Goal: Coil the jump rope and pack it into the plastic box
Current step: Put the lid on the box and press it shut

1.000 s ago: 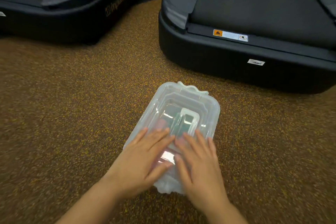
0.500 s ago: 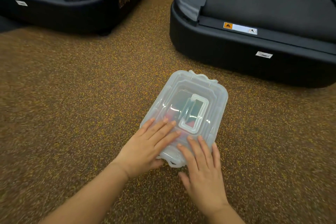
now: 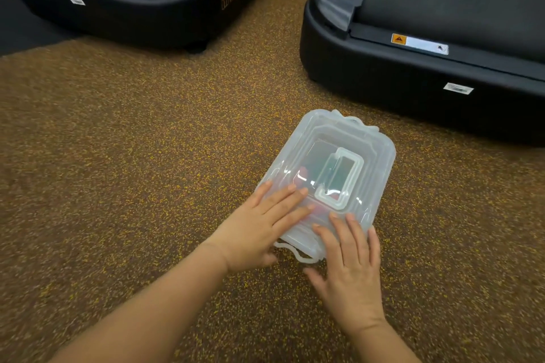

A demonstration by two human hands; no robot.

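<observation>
plastic box (image 3: pixel 330 183) contents only vague red and dark green blurs through the cloudy lid, can't tell what they are; left hand (image 3: pixel 259 230) and right hand (image 3: pixel 351 268) cover its near corners; both treadmill bases (image 3: pixel 413 79) cut off by the frame; their label text unreadable

A gym: treadmills (image 3: pixel 442 47) stand on speckled rubber flooring (image 3: pixel 132 141).
</observation>
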